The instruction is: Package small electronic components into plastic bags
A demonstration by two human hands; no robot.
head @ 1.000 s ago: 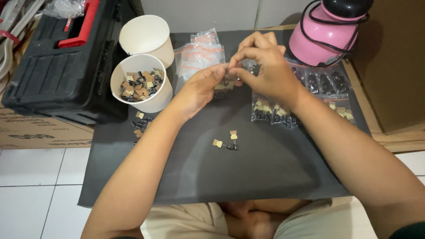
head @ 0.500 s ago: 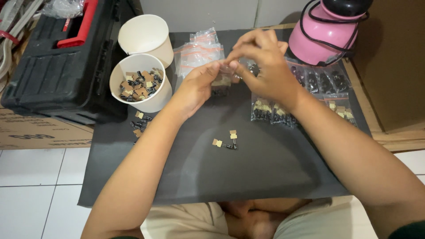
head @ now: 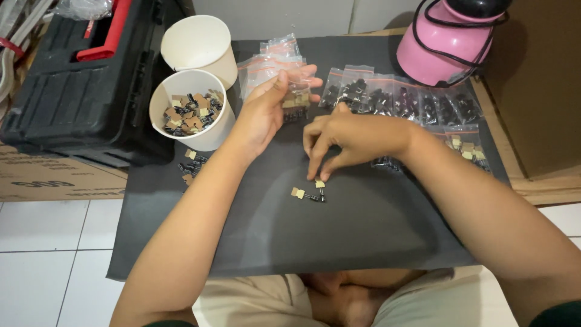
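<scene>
My left hand (head: 266, 112) holds up a small clear plastic bag (head: 296, 100) with several small black-and-tan parts inside, above the dark mat (head: 339, 242). My right hand (head: 354, 136) reaches down onto the mat, its thumb and fingertips pinched around one small tan-tagged part (head: 319, 183). A second loose part (head: 298, 193) lies just left of it. A white paper cup (head: 192, 115) full of the same parts stands left of my left hand.
An empty white cup (head: 200, 43) stands behind the full one. Filled little bags (head: 399, 100) lie in a row at the back right, empty bags (head: 272, 60) at the back centre. A pink jug (head: 448, 42), a black toolbox (head: 72, 91) and several spilled parts (head: 190, 166) surround the mat.
My hands have come apart. The right hand dropped from the bag down to the loose parts on the mat, and the left hand kept holding the bag.
</scene>
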